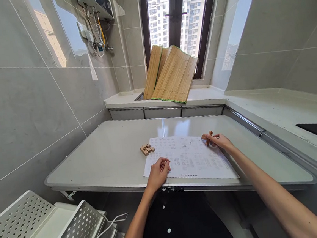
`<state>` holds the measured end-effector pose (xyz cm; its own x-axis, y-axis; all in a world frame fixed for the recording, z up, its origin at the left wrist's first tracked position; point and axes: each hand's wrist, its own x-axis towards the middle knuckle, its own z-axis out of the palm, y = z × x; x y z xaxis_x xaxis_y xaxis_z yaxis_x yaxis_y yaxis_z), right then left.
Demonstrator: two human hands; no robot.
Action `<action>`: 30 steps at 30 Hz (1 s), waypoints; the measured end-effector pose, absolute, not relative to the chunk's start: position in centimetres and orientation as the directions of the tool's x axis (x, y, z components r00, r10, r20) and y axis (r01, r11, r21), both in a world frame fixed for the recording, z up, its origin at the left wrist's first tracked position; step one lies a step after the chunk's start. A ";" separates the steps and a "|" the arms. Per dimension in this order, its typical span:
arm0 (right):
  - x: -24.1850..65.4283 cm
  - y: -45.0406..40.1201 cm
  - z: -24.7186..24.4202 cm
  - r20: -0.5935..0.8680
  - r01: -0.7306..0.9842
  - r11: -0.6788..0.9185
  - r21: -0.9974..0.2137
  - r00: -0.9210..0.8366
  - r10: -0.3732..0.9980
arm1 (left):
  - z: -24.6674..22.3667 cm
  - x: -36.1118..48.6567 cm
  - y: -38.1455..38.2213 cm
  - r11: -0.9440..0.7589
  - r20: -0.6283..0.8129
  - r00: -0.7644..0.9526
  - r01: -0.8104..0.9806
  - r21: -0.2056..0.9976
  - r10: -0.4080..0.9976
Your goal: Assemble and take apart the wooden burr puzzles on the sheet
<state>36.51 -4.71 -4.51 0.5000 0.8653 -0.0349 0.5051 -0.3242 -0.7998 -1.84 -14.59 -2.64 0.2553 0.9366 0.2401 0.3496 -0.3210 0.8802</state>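
My right hand (220,141) pinches small brown wooden puzzle pieces (208,139) over the upper right corner of a printed paper sheet (192,168). The pieces look joined crosswise, but the fingers cover part of them. My left hand (159,171) rests at the sheet's lower left, its fingers loosely curled in, with nothing visible in them. Beyond that hand, a cluster of lighter notched wooden blocks (147,149) lies at the sheet's left edge. The sheet carries rows of small diagrams, too fine to read.
A white folding table (99,156) with a metal rim bears everything. Behind it, a folded bamboo mat (175,75) leans on the window ledge. White perforated racks (71,232) and a white cable (102,232) stand at the lower left. A counter (274,109) runs along the right.
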 end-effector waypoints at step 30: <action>23.2 -14.4 -6.5 0.160 0.282 0.169 -0.944 -0.055 0.986 | -1.8 -3.1 -12.1 -0.454 0.407 0.208 0.505 0.734 0.889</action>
